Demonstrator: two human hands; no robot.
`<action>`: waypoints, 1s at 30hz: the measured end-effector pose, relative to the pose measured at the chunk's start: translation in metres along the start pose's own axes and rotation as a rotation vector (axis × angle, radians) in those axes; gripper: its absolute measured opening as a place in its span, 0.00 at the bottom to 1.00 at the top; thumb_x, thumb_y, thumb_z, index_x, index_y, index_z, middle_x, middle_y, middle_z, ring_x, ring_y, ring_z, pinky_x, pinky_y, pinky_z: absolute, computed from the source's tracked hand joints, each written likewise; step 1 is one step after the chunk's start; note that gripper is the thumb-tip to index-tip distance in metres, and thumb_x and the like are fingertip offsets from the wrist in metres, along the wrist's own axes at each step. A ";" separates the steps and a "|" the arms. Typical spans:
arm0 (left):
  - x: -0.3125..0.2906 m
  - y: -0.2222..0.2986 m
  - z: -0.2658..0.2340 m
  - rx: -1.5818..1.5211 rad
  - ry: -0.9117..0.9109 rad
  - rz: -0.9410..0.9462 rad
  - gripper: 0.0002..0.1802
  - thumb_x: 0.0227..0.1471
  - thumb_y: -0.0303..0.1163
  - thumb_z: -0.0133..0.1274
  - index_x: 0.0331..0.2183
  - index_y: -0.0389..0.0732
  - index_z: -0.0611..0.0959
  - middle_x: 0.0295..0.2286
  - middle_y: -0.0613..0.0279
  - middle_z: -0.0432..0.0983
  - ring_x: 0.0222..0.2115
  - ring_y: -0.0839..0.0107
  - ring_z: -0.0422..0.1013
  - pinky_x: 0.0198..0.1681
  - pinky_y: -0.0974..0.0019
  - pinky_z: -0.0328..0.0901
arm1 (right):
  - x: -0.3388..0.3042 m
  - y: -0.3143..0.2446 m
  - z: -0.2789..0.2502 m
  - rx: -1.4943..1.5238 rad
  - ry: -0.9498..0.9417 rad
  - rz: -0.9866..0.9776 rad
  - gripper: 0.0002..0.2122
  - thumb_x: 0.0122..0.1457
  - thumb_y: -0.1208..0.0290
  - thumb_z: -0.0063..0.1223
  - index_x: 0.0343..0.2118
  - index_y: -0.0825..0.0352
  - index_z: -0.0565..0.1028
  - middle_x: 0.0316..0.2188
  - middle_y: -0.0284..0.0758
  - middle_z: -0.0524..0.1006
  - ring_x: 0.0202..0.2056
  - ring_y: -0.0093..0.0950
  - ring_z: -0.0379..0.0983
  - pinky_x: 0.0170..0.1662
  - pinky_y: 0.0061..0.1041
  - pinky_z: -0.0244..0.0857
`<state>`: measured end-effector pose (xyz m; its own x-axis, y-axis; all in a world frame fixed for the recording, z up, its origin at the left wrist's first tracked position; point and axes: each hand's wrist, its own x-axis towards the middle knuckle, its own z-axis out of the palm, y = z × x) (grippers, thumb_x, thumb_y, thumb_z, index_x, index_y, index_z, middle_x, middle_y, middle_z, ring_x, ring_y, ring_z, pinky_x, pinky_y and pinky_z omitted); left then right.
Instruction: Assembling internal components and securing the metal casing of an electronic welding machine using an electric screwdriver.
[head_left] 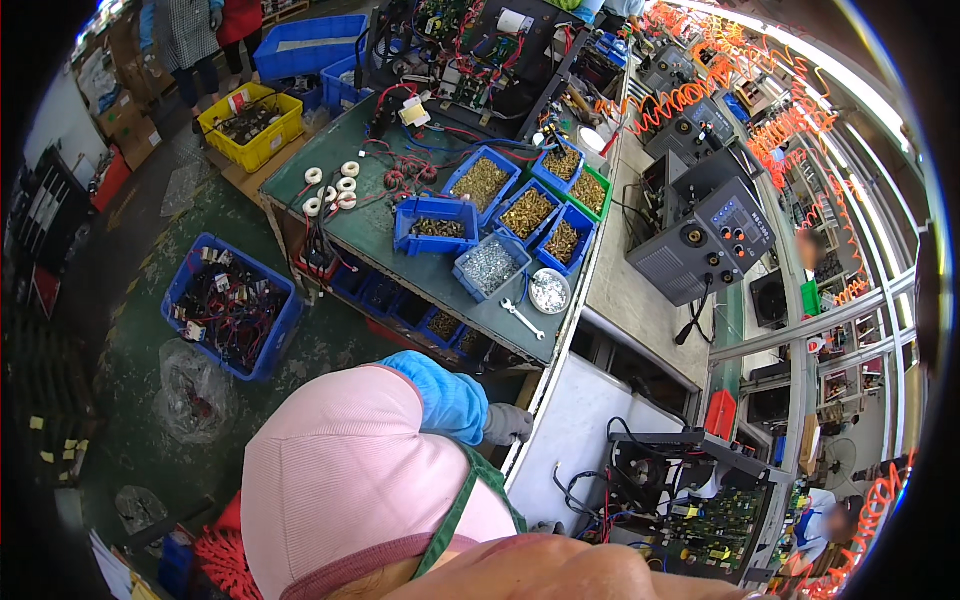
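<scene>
Although the left hand (508,424), gloved in grey, is seen at the edge of the white tabletop (575,425), its palm is hidden, and whether anything is gripped cannot be told. Of the right hand (545,527), only a small grey part appears to be shown past the green strap (452,512); its grip cannot be determined either. An open unit (705,510), with circuit boards and wiring exposed, is located on the white tabletop, to the right of both hands and apart from the left one. Loose black cables (580,486) are spread at its near side. On the green bench (425,272), a wrench (522,320) is laid near a white bowl (549,291) of small metal parts, beside which several bins of fasteners are grouped. White rings (346,185) are placed farther left. On the floor, a blue crate (232,305) is filled with wired components.
</scene>
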<state>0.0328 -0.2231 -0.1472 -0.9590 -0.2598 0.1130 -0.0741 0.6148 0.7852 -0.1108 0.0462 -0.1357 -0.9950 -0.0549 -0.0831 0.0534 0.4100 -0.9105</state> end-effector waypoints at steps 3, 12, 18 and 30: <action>-0.001 -0.005 0.005 0.007 0.026 0.018 0.13 0.39 0.25 0.51 0.34 0.42 0.79 0.38 0.58 0.70 0.41 0.58 0.68 0.44 0.60 0.63 | 0.004 0.003 0.002 -0.014 -0.022 0.009 0.13 0.54 0.71 0.45 0.39 0.76 0.70 0.34 0.47 0.74 0.31 0.35 0.70 0.35 0.29 0.65; 0.001 -0.007 0.006 -0.037 0.006 0.016 0.14 0.39 0.24 0.50 0.34 0.41 0.79 0.38 0.57 0.69 0.42 0.57 0.67 0.45 0.61 0.63 | 0.018 0.009 -0.002 -0.042 -0.049 0.077 0.13 0.54 0.78 0.38 0.42 0.74 0.69 0.35 0.41 0.73 0.26 0.26 0.68 0.27 0.22 0.63; -0.003 -0.002 -0.005 -0.040 -0.034 -0.022 0.13 0.39 0.25 0.49 0.34 0.41 0.79 0.39 0.56 0.69 0.43 0.57 0.66 0.47 0.60 0.62 | 0.003 -0.012 0.008 0.066 -0.036 0.050 0.09 0.54 0.81 0.40 0.38 0.72 0.68 0.26 0.34 0.69 0.21 0.21 0.62 0.23 0.20 0.57; 0.000 -0.006 -0.004 -0.021 -0.041 -0.003 0.12 0.40 0.25 0.49 0.33 0.42 0.78 0.39 0.56 0.69 0.43 0.57 0.66 0.47 0.60 0.62 | 0.007 -0.004 0.007 0.059 -0.040 0.027 0.08 0.55 0.79 0.41 0.38 0.72 0.69 0.26 0.34 0.69 0.21 0.21 0.63 0.25 0.19 0.59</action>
<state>0.0346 -0.2293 -0.1496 -0.9693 -0.2304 0.0861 -0.0713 0.5981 0.7983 -0.1178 0.0377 -0.1350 -0.9890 -0.0814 -0.1235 0.0867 0.3574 -0.9299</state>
